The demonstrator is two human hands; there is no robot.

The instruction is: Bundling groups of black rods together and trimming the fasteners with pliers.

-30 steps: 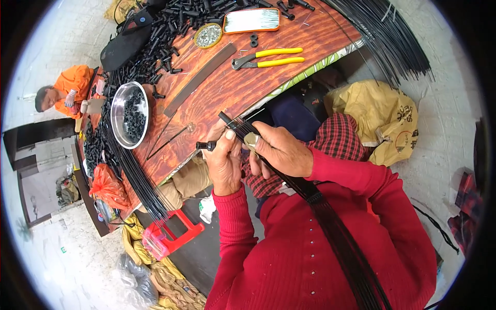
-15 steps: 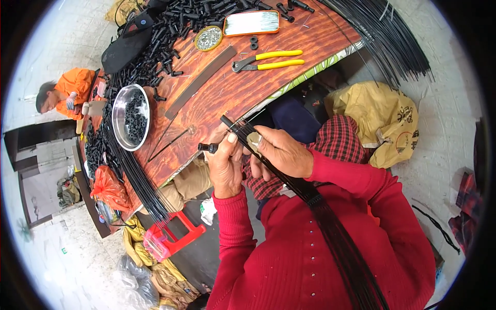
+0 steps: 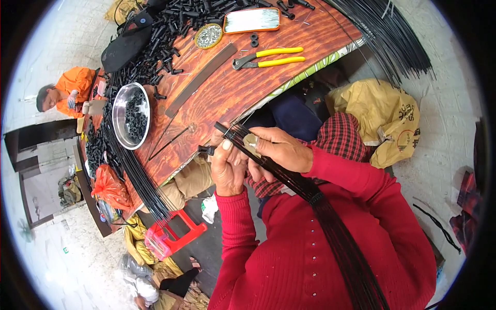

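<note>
A long umbrella frame of thin black ribs (image 3: 338,237) runs from my hands down across my red sweater. My left hand (image 3: 229,168) is closed around the frame near its upper end, thumb on top. A short black tube end (image 3: 221,127) sticks out past that hand. Beside the left fingers a black plastic fitting (image 3: 205,150) points left; how it is held is partly hidden. My right hand (image 3: 285,149) pinches the ribs just below, with a tan pad (image 3: 250,140) at its finger. Thin wire-like ends show near the top of the ribs.
On the wooden table (image 3: 217,77) lie yellow-handled pliers (image 3: 271,57), a steel bowl (image 3: 118,116) of black parts, an orange-rimmed tray (image 3: 251,20) of pins, a round dish (image 3: 208,36) and heaped black fittings (image 3: 170,31). A red stool (image 3: 186,230) stands left; a person in orange (image 3: 77,85) sits beyond.
The upper end of the umbrella frame has shifted slightly left and down, and my left thumb has moved a little with it. Another person's dark-clothed limb has appeared at the lower left.
</note>
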